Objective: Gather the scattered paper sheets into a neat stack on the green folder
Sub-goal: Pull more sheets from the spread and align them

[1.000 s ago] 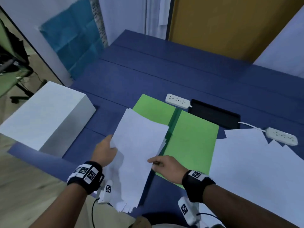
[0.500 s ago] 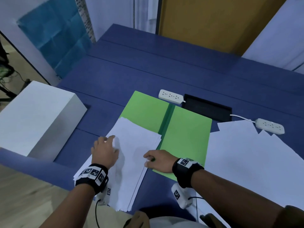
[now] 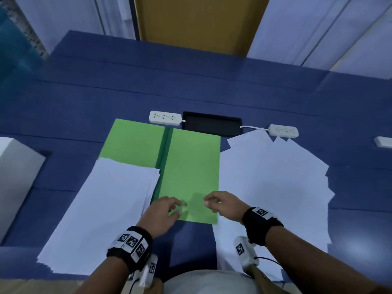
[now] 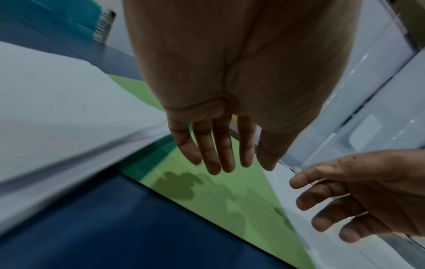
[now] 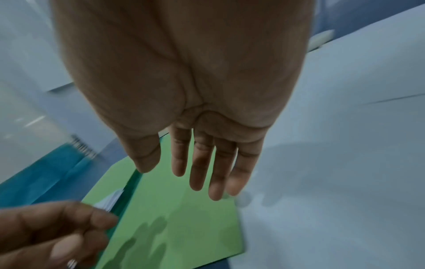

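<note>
Your left hand and right hand empty with fingers loosely spread above the green folder's near right half, gathered paper stack on its left flap and the worktop, scattered sheets just right of it.

Matt green folder — smooth white paper sheets.
</note>
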The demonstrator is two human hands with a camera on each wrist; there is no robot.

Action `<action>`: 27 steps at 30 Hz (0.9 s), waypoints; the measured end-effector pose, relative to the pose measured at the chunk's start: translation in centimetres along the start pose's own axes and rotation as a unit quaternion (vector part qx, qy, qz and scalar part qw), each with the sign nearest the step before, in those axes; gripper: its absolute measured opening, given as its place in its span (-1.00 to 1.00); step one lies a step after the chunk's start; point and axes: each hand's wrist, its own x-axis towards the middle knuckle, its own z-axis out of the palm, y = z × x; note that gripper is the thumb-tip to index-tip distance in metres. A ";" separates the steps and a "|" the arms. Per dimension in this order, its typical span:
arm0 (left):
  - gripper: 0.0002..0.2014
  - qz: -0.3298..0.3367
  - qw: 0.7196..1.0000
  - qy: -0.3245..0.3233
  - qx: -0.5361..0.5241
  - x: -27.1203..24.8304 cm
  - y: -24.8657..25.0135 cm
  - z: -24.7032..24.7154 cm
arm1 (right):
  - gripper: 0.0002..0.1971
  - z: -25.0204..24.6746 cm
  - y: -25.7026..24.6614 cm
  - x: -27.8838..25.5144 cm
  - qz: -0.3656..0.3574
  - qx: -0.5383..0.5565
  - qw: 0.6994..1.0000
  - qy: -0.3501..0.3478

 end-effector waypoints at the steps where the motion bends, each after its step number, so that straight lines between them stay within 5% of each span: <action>1: -0.74 0.006 1.000 -0.017 0.005 0.5 1.0 0.7 | -0.73 -0.9 1.6 -1.0 0.012 0.033 0.999 0.017; 13: -0.58 0.039 0.985 -0.153 0.070 6.6 15.6 10.3 | -0.83 -12.0 20.2 -10.8 0.124 0.296 0.925 0.205; 18: -0.28 -0.014 0.994 -0.099 0.047 12.6 22.3 14.4 | -0.83 -14.5 25.3 -11.7 0.143 0.391 0.872 0.257; 21: -0.12 -0.064 0.996 -0.041 0.040 17.2 25.1 16.2 | -0.75 -15.2 26.8 -11.3 0.143 0.424 0.863 0.234; 27: 0.13 -0.149 0.980 -0.034 0.128 23.1 27.9 18.4 | -0.58 -15.4 28.6 -11.0 0.136 0.466 0.852 0.196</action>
